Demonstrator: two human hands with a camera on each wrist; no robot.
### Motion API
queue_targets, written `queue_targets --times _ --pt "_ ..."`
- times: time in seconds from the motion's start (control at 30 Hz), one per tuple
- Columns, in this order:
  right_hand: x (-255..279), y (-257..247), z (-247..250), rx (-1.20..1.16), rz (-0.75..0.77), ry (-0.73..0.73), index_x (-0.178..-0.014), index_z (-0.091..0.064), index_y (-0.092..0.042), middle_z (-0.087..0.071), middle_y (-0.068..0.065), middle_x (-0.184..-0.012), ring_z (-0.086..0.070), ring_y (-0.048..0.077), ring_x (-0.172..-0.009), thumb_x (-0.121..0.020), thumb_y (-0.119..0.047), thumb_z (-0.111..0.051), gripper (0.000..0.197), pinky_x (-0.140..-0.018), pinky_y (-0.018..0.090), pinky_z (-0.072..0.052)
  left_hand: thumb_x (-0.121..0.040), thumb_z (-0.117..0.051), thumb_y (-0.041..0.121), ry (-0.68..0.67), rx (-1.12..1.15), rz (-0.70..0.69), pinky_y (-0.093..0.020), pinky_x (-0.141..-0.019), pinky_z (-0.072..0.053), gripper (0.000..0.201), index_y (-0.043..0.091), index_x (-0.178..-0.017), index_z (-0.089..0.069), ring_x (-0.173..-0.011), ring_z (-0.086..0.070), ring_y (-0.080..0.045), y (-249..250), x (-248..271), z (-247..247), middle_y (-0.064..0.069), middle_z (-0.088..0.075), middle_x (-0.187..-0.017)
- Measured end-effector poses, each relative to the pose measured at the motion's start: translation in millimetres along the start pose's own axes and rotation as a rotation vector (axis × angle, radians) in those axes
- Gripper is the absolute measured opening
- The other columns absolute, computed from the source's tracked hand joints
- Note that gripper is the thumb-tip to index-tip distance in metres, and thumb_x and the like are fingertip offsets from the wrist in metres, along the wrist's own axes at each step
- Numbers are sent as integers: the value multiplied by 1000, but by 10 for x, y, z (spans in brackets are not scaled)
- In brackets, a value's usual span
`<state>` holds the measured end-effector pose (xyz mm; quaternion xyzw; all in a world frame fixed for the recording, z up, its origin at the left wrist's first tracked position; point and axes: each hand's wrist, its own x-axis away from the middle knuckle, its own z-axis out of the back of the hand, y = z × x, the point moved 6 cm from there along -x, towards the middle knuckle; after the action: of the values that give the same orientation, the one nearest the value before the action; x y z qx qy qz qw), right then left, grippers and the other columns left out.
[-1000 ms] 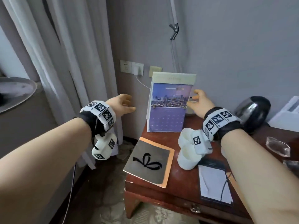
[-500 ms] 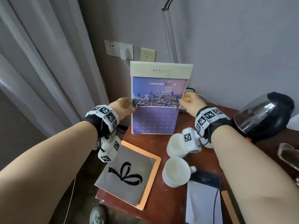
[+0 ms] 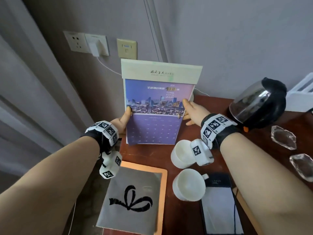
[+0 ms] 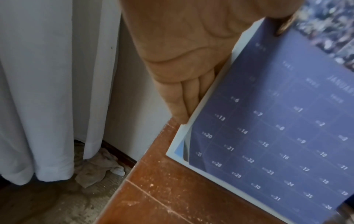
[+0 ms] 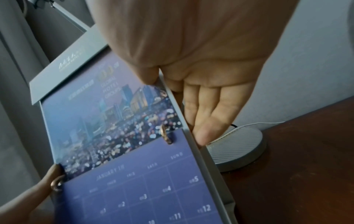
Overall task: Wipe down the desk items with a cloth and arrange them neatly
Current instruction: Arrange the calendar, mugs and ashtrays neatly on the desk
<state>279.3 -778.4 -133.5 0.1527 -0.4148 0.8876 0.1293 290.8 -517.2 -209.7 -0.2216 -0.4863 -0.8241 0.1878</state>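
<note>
A desk calendar (image 3: 157, 106) with a purple city picture stands upright at the back left corner of the wooden desk (image 3: 147, 153). My left hand (image 3: 124, 118) holds its left edge, with the thumb on the front and the fingers behind. My right hand (image 3: 191, 109) pinches its right edge the same way. In the left wrist view the left hand (image 4: 184, 53) lies along the calendar (image 4: 277, 121) edge, near the desk corner. The right wrist view shows my right hand (image 5: 201, 75) with its thumb on the calendar (image 5: 114, 121) front. A crumpled cloth (image 4: 95, 168) lies on the floor by the curtain.
Two white cups (image 3: 182, 154) sit just in front of the calendar, under my right wrist. A grey booklet (image 3: 133, 197) overhangs the desk's front left. A notepad (image 3: 220, 207), a kettle (image 3: 259, 102) and glass dishes (image 3: 283, 137) are on the right. A lamp base (image 5: 235, 145) stands behind the calendar.
My left hand came in from the open air on the left and took hold of the calendar's left edge. The right hand stays on the right edge. The head view moved closer.
</note>
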Motion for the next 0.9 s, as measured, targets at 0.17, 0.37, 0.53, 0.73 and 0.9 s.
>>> queue_targets --times 0.17,0.37,0.53,0.73,0.9 --pt "44 47 -56 4 -46 34 -144 -27 -17 -51 16 -130 -60 29 -105 -96 -55 -17 62 -90 40 -51 -30 -37 102 -78 76 16 -49 -96 -47 138 -2 -119 -58 -106 -60 -40 -202 -209 -51 -28 -58 -120" --pt "63 176 -206 101 -48 -97 -133 -40 -9 -53 11 -128 -54 23 -113 -95 -30 -49 44 -86 36 -51 -45 -64 82 -407 -316 -203 -35 -109 -30 125 12 -143 -29 -131 -40 -21 -186 -76 -188 1 -45 -137" --pt "39 200 -239 282 -45 -97 -125 -47 -9 -62 17 -114 -59 32 -106 -91 -12 -52 34 -92 45 -48 -72 -79 25 -316 -753 -170 -34 -102 -38 92 7 -143 -23 -124 -47 -28 -306 -203 -229 -11 -47 -137" --pt "57 273 -216 131 -12 -23 -123 -49 -4 -60 14 -119 -60 26 -107 -95 -8 -46 28 -81 29 -46 -81 -71 17 -294 -612 -257 -30 -94 -41 67 12 -138 -36 -116 -52 -26 -416 -276 -223 -12 -54 -129" --pt "20 283 -228 113 12 -31 -123 -49 -3 -59 13 -121 -60 27 -107 -96 -9 -45 28 -69 19 -45 -81 -55 -1 -203 -446 -277 -28 -83 -47 57 21 -133 -46 -101 -59 -23 -332 -230 -37 -6 -62 -116"
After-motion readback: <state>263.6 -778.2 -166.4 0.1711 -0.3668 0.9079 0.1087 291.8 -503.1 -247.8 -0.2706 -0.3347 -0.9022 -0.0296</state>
